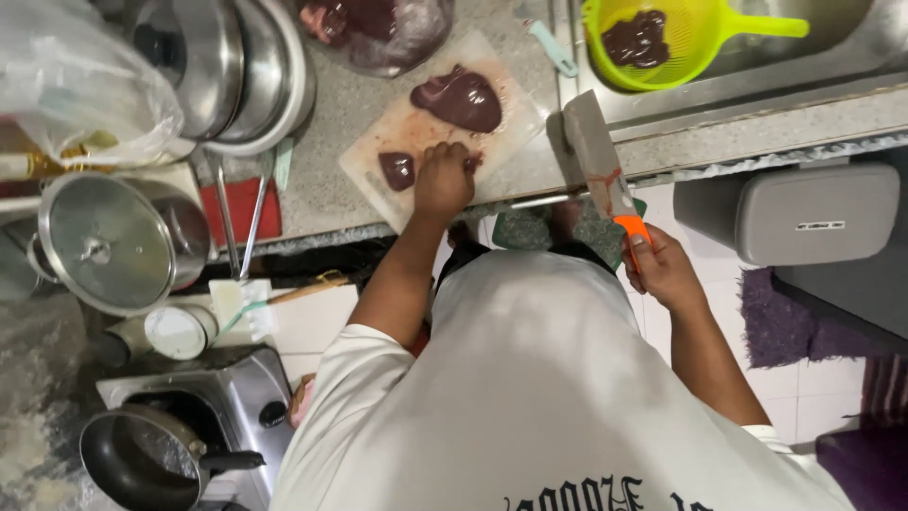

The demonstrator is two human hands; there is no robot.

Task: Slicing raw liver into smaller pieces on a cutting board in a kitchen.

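Note:
A white cutting board [378,156] lies on the grey counter, stained red. On it sit a large dark liver piece [459,97] and a small cut piece [397,170]. My left hand [443,180] rests on the board with its fingers curled on meat beside the small piece. My right hand [659,268] grips the orange handle of a cleaver [596,151]. Its broad, blood-smeared blade is raised off the board, over the counter edge to the right.
A green colander [695,43] holding dark meat sits in the sink at top right. A plastic bag of meat [378,33] lies behind the board. Stacked steel bowls [241,71], a lidded pot [104,241], a stove with a black pan [142,459] stand left. A grey bin [813,213] is right.

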